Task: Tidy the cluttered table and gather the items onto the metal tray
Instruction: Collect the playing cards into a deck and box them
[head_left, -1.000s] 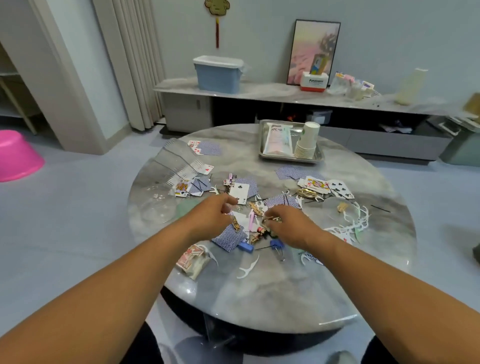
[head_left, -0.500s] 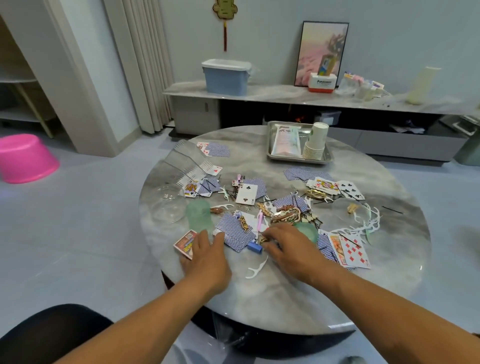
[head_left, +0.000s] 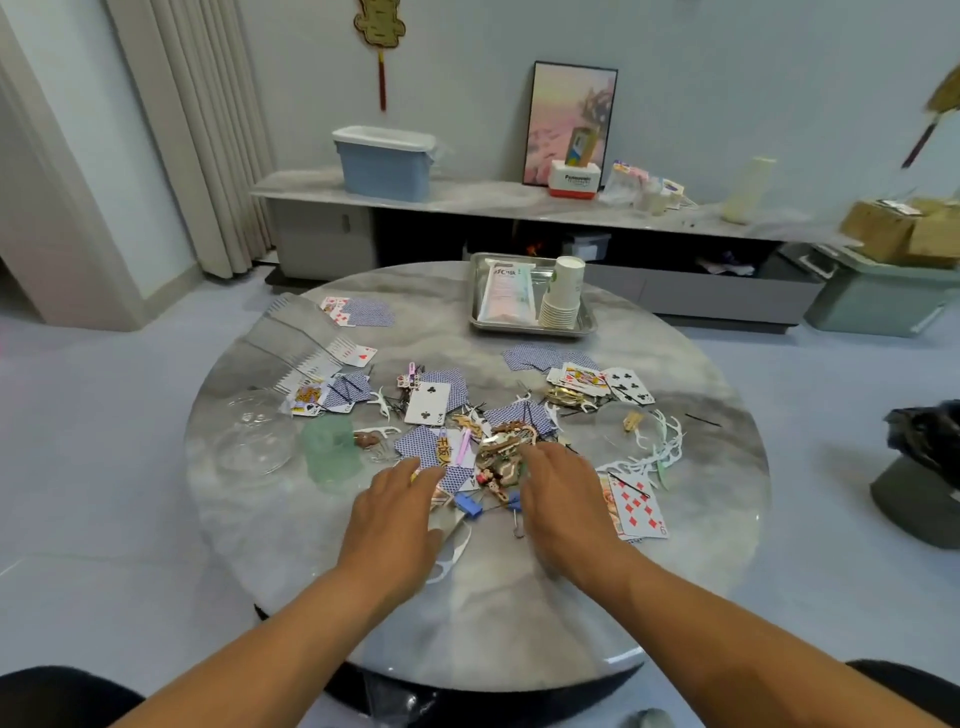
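Round marble table (head_left: 467, 613), clutter heaped at centre. Metal tray (head_left: 584, 325) sits at 12 o'clock, well apart from both hands, already holding a sealed packet (head_left: 506, 291) and a stack of paper cups (head_left: 563, 291). Left hand (head_left: 395, 512) is laid flat, fingers spread, over blue-backed cards (head_left: 431, 447) at 7 o'clock of the pile; nothing seen gripped. Right hand (head_left: 563, 499) rests at 5 o'clock, fingers extended into a tangle of small clips and trinkets (head_left: 501, 457) — whether anything is pinched cannot be told. Risk, as judged: if the heap is swept, floss picks (head_left: 654, 452) and hairpins could be scattered or pushed off the near edge — cards lie flat and resist lifting.
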